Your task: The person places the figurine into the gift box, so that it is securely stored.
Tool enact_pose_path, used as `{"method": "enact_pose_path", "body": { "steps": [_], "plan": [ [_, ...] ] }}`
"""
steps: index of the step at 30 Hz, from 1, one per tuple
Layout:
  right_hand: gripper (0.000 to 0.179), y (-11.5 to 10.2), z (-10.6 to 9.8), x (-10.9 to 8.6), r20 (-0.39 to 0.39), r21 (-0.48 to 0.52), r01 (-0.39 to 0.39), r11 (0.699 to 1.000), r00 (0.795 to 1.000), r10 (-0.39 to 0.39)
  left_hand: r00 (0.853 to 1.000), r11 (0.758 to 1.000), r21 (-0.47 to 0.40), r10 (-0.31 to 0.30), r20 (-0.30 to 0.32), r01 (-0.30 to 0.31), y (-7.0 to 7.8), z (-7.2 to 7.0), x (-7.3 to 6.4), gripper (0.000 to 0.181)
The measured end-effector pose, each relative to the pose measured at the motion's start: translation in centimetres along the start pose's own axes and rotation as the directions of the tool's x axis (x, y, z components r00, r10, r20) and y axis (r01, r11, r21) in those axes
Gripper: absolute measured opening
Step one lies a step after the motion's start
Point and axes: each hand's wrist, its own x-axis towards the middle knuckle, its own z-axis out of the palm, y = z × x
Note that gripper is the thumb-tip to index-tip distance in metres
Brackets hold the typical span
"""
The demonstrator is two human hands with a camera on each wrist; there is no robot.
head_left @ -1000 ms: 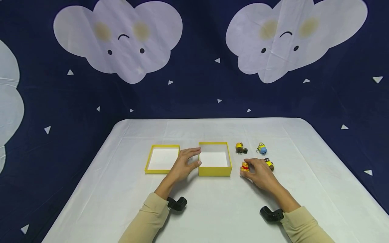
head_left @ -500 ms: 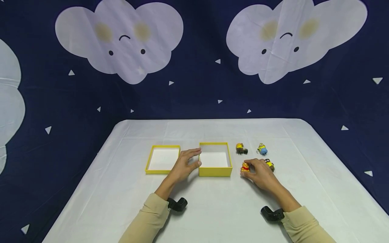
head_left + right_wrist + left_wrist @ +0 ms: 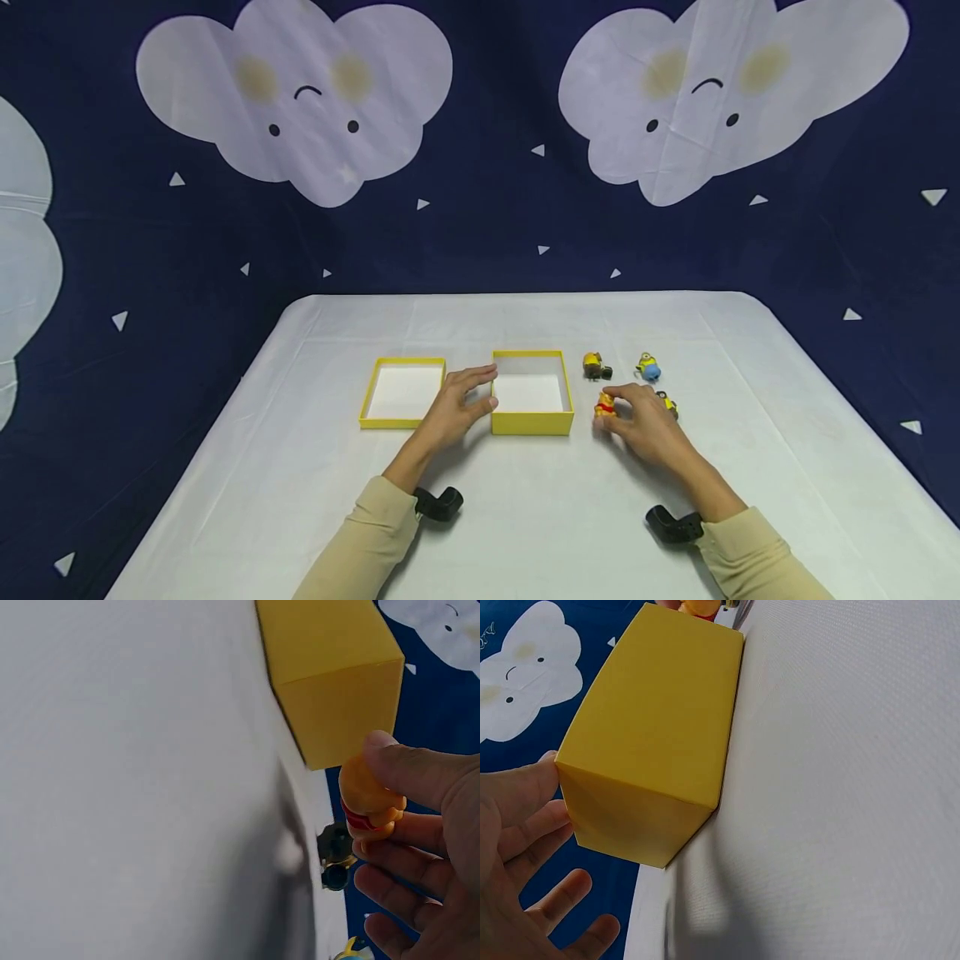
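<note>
My right hand [image 3: 647, 423] pinches a Winnie the Pooh figurine [image 3: 364, 791], orange-yellow with a red shirt, between thumb and fingers. In the right wrist view the figurine hangs a little above the white table, its lower part near the fingertips. My left hand [image 3: 452, 408] rests against the left wall of an open yellow box [image 3: 531, 424]; its fingers are fairly straight in the left wrist view, thumb at the box's edge. The box has a white inside and stands just left of the figurine.
A shallow yellow lid [image 3: 403, 423], white inside, lies left of the box. Behind the right hand are a brown-and-yellow figurine [image 3: 594, 367], a blue-and-yellow minion [image 3: 647, 367] and a partly hidden yellow one [image 3: 667, 404]. The tablecloth [image 3: 540, 517] is white.
My right hand has risen slightly with the Winnie the Pooh figurine, covering more of the minion behind it. The left hand and the box hold their places.
</note>
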Motion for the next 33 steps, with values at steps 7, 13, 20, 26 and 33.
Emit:
{"method": "enact_pose_path", "body": {
  "steps": [7, 13, 20, 26, 33],
  "plan": [
    [0.050, -0.9, -0.9, 0.0, -0.047, 0.003, 0.054, 0.999, 0.997, -0.054, 1.000, 1.000, 0.000, 0.001, -0.012, -0.001, -0.1, 0.1, 0.1, 0.044],
    [0.053, -1.7, -1.4, 0.0, -0.062, 0.028, 0.072, 0.997, 0.996, -0.070, 1.000, 1.000, -0.003, 0.000, -0.005, 0.000, -0.2, 0.2, 0.1, 0.045],
    [0.053, -2.5, -1.7, 0.0, -0.068, 0.047, 0.084, 0.995, 0.994, -0.080, 1.000, 1.000, -0.009, 0.005, -0.005, -0.005, -0.1, 0.1, 0.0, 0.046],
    [0.056, -3.5, -1.9, 0.1, -0.075, 0.054, 0.116, 0.992, 0.991, -0.111, 1.000, 1.000, -0.006, 0.003, -0.005, -0.003, 0.0, 0.1, 0.0, 0.044],
    [0.054, -4.2, -1.7, 0.5, -0.095, 0.054, 0.174, 0.983, 0.981, -0.169, 1.000, 1.000, -0.012, -0.013, -0.006, 0.013, 0.0, 0.1, -0.1, 0.044]
  ]
}}
